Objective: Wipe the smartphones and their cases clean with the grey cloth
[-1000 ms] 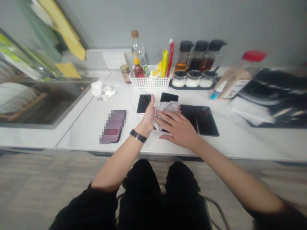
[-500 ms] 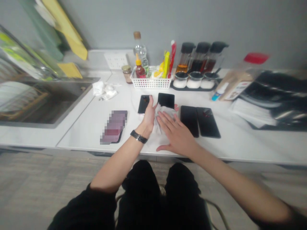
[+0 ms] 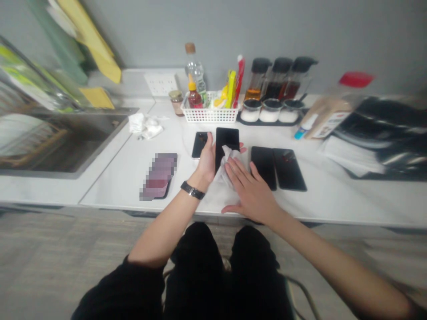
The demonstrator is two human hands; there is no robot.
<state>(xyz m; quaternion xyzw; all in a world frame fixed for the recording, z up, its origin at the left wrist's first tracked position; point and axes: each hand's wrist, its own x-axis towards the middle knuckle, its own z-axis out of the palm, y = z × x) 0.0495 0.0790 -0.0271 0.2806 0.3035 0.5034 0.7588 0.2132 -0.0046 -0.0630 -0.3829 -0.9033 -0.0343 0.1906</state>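
My left hand (image 3: 207, 161) is closed around a black phone (image 3: 227, 135), its thumb along the left edge and its fingertips showing past the right edge. Pressed on the lower part of that screen is a crumpled white tissue (image 3: 227, 171). My right hand (image 3: 248, 184) lies over the tissue with fingers stretched together and thumb apart, holding it against the phone. Just behind my left hand lies another dark phone (image 3: 199, 144). Two black phones, one (image 3: 263, 166) beside the other (image 3: 290, 170), rest to the right. A phone with a blurred-out screen (image 3: 158, 175) lies at the left.
A sink (image 3: 96, 155) is set into the counter (image 3: 110, 189) at left, with crumpled tissues (image 3: 147, 126) near it. Along the wall stand a white basket (image 3: 210, 116) of bottles, seasoning jars (image 3: 269, 113) and a red-lidded container (image 3: 333, 111). A small spray bottle (image 3: 304, 129) stands at right.
My right hand and the tissue have slid slightly down and right over the phone, uncovering more of its screen. The held phone looks shifted a little to the left.
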